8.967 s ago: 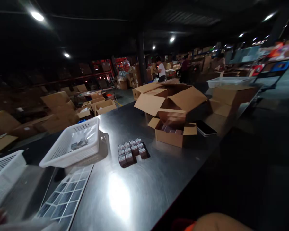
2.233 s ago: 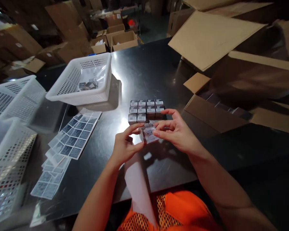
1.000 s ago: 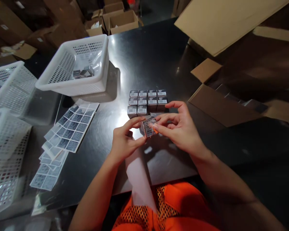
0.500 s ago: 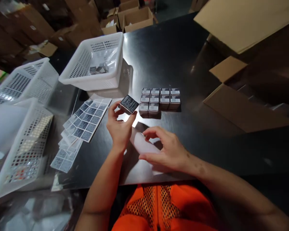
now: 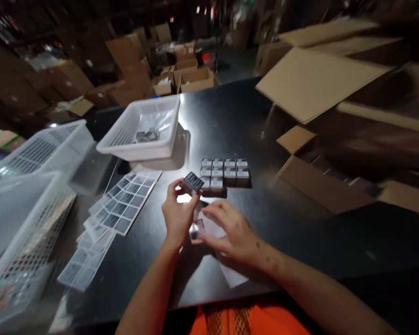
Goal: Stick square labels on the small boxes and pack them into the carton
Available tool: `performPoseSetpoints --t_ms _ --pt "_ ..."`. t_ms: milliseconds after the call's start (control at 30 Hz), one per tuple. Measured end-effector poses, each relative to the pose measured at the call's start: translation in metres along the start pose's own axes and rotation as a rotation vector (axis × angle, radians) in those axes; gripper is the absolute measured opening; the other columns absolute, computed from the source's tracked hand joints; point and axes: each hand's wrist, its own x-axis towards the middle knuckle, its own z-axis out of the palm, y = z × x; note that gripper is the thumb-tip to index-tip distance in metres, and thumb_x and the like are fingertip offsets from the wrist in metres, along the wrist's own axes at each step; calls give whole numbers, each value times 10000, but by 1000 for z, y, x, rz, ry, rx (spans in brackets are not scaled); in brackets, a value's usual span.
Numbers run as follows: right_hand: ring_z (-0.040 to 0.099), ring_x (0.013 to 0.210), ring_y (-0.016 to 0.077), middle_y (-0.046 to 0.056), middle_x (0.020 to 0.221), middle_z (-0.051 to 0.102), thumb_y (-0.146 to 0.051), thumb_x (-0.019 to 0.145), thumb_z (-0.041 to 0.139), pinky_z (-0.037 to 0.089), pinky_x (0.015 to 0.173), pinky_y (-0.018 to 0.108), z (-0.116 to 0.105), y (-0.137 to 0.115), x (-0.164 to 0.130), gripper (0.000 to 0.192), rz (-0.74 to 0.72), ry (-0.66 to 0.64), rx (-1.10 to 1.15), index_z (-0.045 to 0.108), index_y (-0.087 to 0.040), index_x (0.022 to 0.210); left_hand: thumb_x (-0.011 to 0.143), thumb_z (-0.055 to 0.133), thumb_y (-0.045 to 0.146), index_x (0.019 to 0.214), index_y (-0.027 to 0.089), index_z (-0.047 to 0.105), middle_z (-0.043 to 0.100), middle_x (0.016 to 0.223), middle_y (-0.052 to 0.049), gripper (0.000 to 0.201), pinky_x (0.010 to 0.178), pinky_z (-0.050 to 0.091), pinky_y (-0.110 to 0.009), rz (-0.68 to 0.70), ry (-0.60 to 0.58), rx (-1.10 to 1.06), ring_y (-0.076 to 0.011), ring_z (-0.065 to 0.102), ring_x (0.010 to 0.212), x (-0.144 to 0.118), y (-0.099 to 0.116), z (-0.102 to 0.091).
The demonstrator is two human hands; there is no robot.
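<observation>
My left hand [image 5: 179, 211] pinches a small box [image 5: 192, 182] by its sides, with a black printed label facing up. To its right, my right hand [image 5: 232, 232] is curled round a white paper sheet [image 5: 233, 275], which shows between the fingers and below the palm. At the tip of my right thumb is a small shiny square piece [image 5: 196, 230]; blur hides what it is. Just beyond the held box, several small boxes [image 5: 229, 173] with barcodes stand in tight rows. Sheets of dark printed labels [image 5: 127, 200] lie fanned out left of my left hand.
A white perforated basket [image 5: 136, 151] with a few small boxes and clear plastic stands at the back left. More white baskets [image 5: 28, 246] line the left side. An open carton [image 5: 321, 186] stands on the right of the metal table [image 5: 226, 116]. Cartons fill the background.
The view has tilted up, so the table sits lower in the frame. The shiny square piece now shows at my right thumb. My left hand still holds the box, closer to the rows.
</observation>
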Motion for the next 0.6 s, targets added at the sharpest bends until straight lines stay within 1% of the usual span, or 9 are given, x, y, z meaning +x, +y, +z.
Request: performPoseSetpoints --t_ms 67,133,233,333,367,433,500,600 --pt "687 1067 240 87 1159 727 -252 896 782 564 934 376 5 -1 -2 344 -44 -1 -62 671 -192 1217 716 839 387 1193 255 672 772 968 -32 522 793 522 -326 -23 -20 9 -251 744 912 -3 1 2" --pt "713 1026 232 57 1124 763 -183 920 750 557 921 371 7 1 -2 290 -29 4 -125 694 -203 1204 710 828 407 1202 247 671 776 951 -39 540 743 520 -327 -50 -51 16 -252 743 825 -5 2 5" --pt "741 918 219 16 1018 797 -123 913 737 550 862 351 9 6 -2 223 -12 38 -191 749 -230 1109 698 812 460 1217 232 662 777 928 -50 587 646 497 -326 -68 -98 6 -249 715 693 -5 3 8" --pt "729 781 209 7 873 789 -179 935 723 554 791 350 14 9 -4 97 -80 64 -236 767 -227 1007 675 809 496 1202 227 660 778 920 -63 609 645 496 -333 -73 -107 -12 -281 730 750 -6 6 7" --pt "723 755 205 8 851 783 -197 958 690 562 805 362 15 10 -5 87 -111 73 -251 762 -224 1000 670 808 504 1199 226 658 777 920 -67 616 651 496 -338 -79 -107 -12 -291 733 771 -5 6 6" --pt "718 728 194 5 830 773 -182 1001 580 577 891 398 19 10 -7 169 -165 91 -289 742 -230 1019 667 806 524 1204 227 653 776 924 -73 633 661 496 -351 -96 -117 -8 -303 733 788 -4 7 5" --pt "726 749 198 8 818 762 -134 992 492 575 975 429 22 10 -6 253 -215 101 -340 719 -242 1023 659 812 541 1199 227 654 770 911 -71 644 705 503 -371 -104 -128 -14 -316 733 828 -3 6 4" --pt "742 948 268 66 955 773 -132 939 489 565 1030 491 23 9 -4 247 -353 148 -399 706 -248 964 654 833 526 1175 229 664 754 890 -63 623 783 508 -403 -104 -132 -46 -326 726 880 0 2 5"
